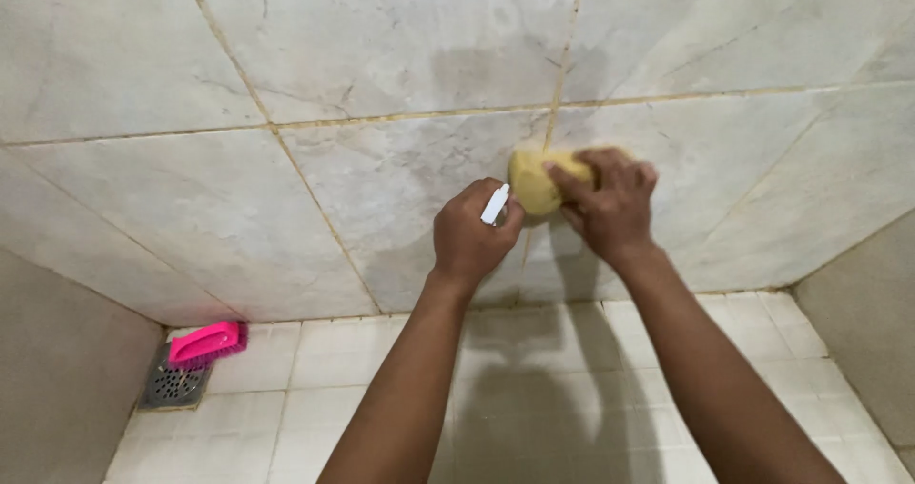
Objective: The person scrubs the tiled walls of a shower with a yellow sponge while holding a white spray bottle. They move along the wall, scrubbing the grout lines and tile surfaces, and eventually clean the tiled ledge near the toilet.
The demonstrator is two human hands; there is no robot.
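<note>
My right hand [610,203] presses a yellow sponge [534,181] flat against the pale marble wall tile [400,170], right on a grout line. My left hand [469,236] is closed around a small spray bottle; only its white nozzle [495,205] sticks out above the fist, just left of the sponge. A damp, darker patch spreads on the wall above and below the sponge. Most of the bottle's body is hidden inside my fist.
A pink scrub brush [205,341] lies on the white tiled floor [534,389] at the lower left, beside a square metal floor drain [174,386]. Beige side walls close in at the left and right edges.
</note>
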